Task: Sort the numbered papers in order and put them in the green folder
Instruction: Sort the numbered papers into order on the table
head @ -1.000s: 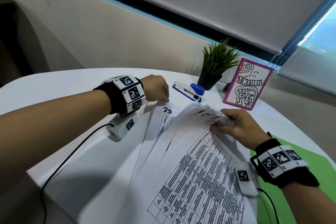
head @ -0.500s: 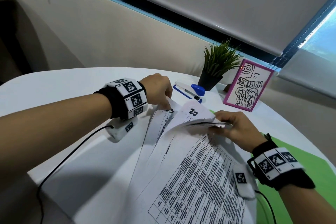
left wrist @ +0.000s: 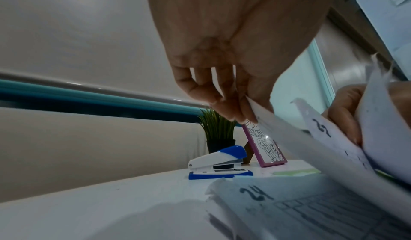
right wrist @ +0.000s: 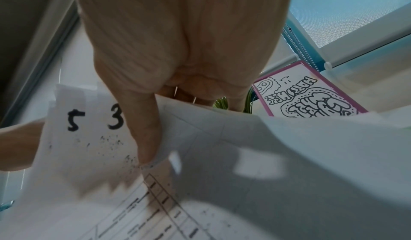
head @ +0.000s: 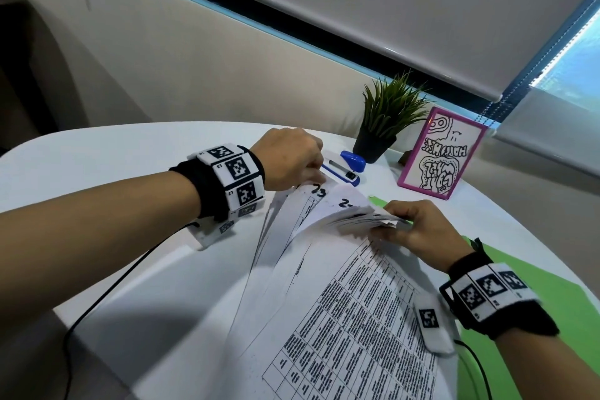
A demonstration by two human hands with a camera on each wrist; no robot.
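Note:
Numbered printed sheets [head: 354,312] lie fanned on the white table [head: 130,172]. My left hand [head: 313,177] pinches the top corner of the sheet marked 23 [head: 319,193] and holds it raised. In the left wrist view that corner [left wrist: 262,120] is between my fingertips, above the flat sheet marked 24 [left wrist: 255,193]. My right hand [head: 386,221] grips a bundle of lifted sheet corners [head: 360,221], with sheet 22 [head: 345,203] beneath it. In the right wrist view my thumb [right wrist: 144,129] presses sheets marked 5 and 3 [right wrist: 95,120]. The green folder [head: 552,302] lies under my right wrist.
A blue and white stapler [head: 344,169] sits just beyond my left hand. Behind it stand a small potted plant [head: 386,117] and a pink framed drawing [head: 443,156]. A black cable [head: 107,289] runs across the table's near left part.
My right hand went from lying flat on the stack to lifting a bundle of corners, which exposed sheet 22. My left hand took the corner of sheet 23 and raised it.

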